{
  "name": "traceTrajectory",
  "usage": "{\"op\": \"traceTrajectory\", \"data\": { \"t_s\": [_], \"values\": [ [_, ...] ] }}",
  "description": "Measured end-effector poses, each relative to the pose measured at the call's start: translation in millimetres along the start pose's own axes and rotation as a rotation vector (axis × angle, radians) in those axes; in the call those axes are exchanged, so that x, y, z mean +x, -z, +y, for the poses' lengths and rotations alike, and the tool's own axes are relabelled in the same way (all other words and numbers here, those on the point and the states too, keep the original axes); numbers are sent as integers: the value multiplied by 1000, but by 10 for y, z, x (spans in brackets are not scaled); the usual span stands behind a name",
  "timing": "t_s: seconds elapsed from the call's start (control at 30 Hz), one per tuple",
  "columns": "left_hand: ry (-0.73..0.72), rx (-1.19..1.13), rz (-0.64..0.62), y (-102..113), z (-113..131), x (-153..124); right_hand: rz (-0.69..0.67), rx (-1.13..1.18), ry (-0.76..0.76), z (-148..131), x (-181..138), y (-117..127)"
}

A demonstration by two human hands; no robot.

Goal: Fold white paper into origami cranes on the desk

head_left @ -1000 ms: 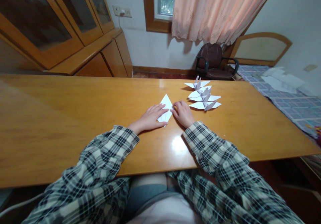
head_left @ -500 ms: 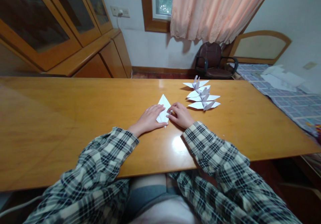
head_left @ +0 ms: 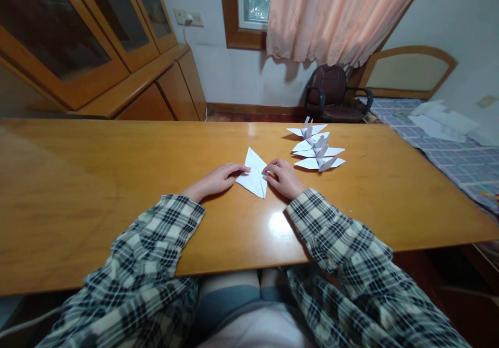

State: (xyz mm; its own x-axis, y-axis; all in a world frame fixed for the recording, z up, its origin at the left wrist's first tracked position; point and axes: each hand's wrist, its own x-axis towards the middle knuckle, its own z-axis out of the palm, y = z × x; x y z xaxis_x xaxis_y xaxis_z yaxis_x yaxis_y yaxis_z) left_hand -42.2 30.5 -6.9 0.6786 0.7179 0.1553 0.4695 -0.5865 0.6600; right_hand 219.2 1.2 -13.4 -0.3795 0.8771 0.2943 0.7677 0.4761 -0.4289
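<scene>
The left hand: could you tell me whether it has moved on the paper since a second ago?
Yes. The left hand has slid off the folded paper to its left edge, away from the finished paper cranes; only the fingers touch.

The cabinet (head_left: 78,41) and curtain (head_left: 335,10) are cut off by the top edge.
</scene>
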Motion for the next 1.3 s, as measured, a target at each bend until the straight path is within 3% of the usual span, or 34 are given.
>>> {"op": "traceTrajectory", "data": {
  "t_s": [0.23, 0.57, 0.87, 1.3],
  "values": [
    [7, -68, 13, -13, -30, 12, 0, 8, 8, -14, -1, 16],
    [-92, 51, -7, 37, 12, 13, -12, 21, -5, -3, 6, 14],
    [-86, 54, -42, 24, -39, 28, 0, 28, 11, 16, 6, 3],
    [7, 96, 158, -70, 41, 154, -5, 46, -11, 15, 29, -11]
  ]
}}
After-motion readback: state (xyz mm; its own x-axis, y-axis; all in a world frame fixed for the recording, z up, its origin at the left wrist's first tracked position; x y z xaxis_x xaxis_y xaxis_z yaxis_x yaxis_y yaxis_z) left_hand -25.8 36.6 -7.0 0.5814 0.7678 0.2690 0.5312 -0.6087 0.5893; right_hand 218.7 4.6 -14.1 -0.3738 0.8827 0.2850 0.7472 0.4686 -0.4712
